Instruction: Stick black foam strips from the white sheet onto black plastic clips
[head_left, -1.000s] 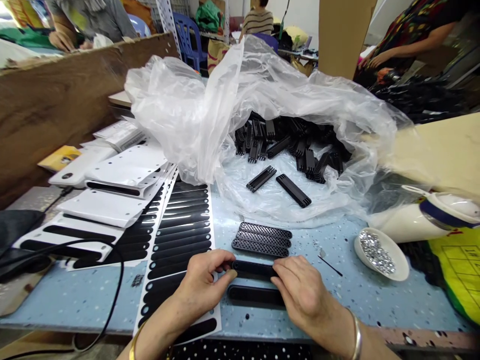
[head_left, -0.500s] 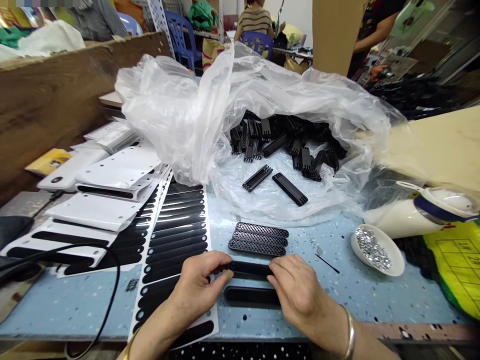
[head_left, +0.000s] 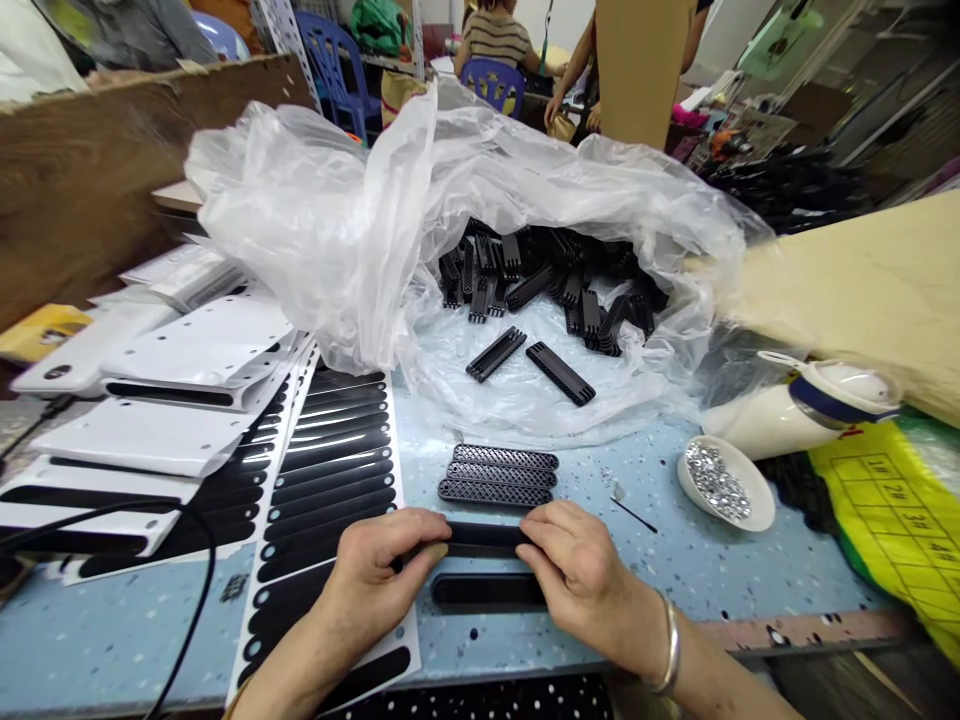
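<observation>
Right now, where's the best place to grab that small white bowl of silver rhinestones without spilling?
Pinch the small white bowl of silver rhinestones by its near rim, coming from above on the table-edge side. It sits upright and shallow, with the white bottle crowding its far side, so keep it level.

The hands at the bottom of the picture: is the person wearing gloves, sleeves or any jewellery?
No gloves and no sleeves show: both hands and forearms are bare. The right hand has a plain silver-coloured bangle round the wrist. By the left hand, only a thin yellowish sliver shows at the bottom edge of the picture, perhaps another bangle, but too little shows to tell. No rings are visible.
</observation>
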